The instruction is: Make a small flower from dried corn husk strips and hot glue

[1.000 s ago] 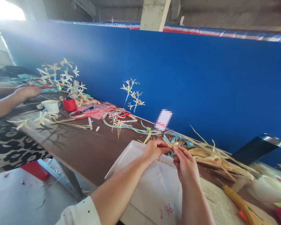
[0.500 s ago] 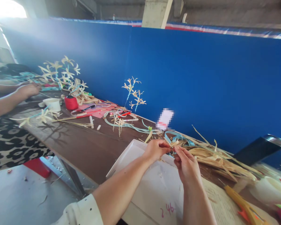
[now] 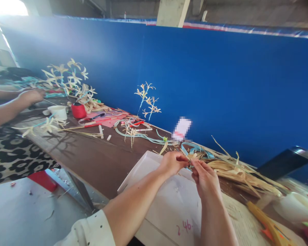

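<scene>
My left hand (image 3: 172, 162) and my right hand (image 3: 205, 177) meet over the far edge of a white board (image 3: 166, 201) on the brown table (image 3: 92, 157). Both are pinched shut on a small piece of dried straw (image 3: 190, 158), fingertips almost touching. Just behind my hands lies a pile of dried straw leaves (image 3: 236, 172) with a loop of light blue ribbon (image 3: 195, 149). What exactly my fingers grip is mostly hidden.
Straw flowers on blue stems (image 3: 147, 100) stand against the blue wall (image 3: 220, 89). More flowers (image 3: 66, 78), a red spool (image 3: 78, 111), a white cup (image 3: 58, 112) and tools lie at the left, where another person's hand (image 3: 28, 97) works. Yellow-handled scissors (image 3: 267, 223) lie at the right.
My hands have stayed together on the straw piece, shifting slightly. The view has tilted a little; the other person's hand remains at the far left.
</scene>
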Available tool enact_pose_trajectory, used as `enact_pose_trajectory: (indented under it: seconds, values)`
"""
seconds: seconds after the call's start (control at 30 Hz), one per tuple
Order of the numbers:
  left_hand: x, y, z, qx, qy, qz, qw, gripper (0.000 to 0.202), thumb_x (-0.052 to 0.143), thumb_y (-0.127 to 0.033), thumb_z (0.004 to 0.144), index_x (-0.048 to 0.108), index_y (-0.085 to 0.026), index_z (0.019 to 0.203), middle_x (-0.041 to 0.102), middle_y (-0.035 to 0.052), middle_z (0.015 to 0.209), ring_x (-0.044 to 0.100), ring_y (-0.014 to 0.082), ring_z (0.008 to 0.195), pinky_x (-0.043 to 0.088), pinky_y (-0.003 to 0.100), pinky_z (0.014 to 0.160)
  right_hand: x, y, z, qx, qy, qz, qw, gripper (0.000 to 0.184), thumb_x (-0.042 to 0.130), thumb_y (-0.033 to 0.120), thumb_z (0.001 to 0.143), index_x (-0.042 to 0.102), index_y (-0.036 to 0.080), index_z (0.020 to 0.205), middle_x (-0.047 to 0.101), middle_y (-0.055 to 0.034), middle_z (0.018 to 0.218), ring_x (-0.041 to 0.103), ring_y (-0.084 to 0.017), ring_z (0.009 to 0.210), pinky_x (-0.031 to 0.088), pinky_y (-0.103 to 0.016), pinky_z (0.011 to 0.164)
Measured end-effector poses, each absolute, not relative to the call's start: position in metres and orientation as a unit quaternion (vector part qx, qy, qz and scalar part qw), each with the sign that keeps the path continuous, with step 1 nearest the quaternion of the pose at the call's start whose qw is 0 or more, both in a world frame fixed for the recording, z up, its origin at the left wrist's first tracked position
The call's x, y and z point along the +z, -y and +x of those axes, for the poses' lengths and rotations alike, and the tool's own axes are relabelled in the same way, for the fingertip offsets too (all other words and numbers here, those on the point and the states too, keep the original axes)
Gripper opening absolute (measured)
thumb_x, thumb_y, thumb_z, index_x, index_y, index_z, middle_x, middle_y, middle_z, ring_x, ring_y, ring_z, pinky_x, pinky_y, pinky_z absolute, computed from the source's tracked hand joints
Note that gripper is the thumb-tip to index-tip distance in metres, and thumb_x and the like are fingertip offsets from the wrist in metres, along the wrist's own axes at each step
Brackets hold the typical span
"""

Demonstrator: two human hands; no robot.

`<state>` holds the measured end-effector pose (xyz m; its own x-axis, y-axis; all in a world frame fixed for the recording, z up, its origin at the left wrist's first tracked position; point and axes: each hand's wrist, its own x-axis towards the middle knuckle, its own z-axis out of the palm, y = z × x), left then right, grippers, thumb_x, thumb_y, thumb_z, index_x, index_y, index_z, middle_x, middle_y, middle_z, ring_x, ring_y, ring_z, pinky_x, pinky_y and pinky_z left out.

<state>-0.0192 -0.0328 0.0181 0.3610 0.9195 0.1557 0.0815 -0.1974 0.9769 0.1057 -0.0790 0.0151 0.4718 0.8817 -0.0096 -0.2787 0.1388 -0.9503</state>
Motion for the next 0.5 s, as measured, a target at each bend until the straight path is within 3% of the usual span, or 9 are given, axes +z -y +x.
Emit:
enact_pose_trajectory:
  seconds: [0.3, 0.5]
  values:
    - [0.0191, 0.0313, -0.0207, 0.4, -0.328, 0.622, 0.588, 0.035, 0.066, -0.04, 0.067, 0.07, -0.015, 0.092, 0.069, 0.0042, 0.082, 0.06, 0.0132, 0.072, 0.045, 0.025, 0.071, 0.0227, 0.0837, 0.1033, 0.441, 0.292, -0.489, 0.694, 0.029, 0.083, 0.028, 0.051, 0.063, 0.013, 0.066, 0.046, 0.0039, 0.057, 0.029, -0.002, 0.045, 0.018, -0.014, 0.036]
    - [0.0223, 0.0326, -0.0226, 0.384, -0.376, 0.612, 0.58, 0.032, 0.067, -0.039, 0.065, 0.071, -0.014, 0.084, 0.066, 0.0027, 0.07, 0.054, 0.0109, 0.061, 0.042, 0.024, 0.061, 0.0223, 0.083, 0.1002, 0.417, 0.309, -0.511, 0.685, 0.032, 0.083, 0.033, 0.051, 0.064, 0.014, 0.069, 0.042, 0.006, 0.048, 0.027, -0.003, 0.042, 0.016, -0.016, 0.036]
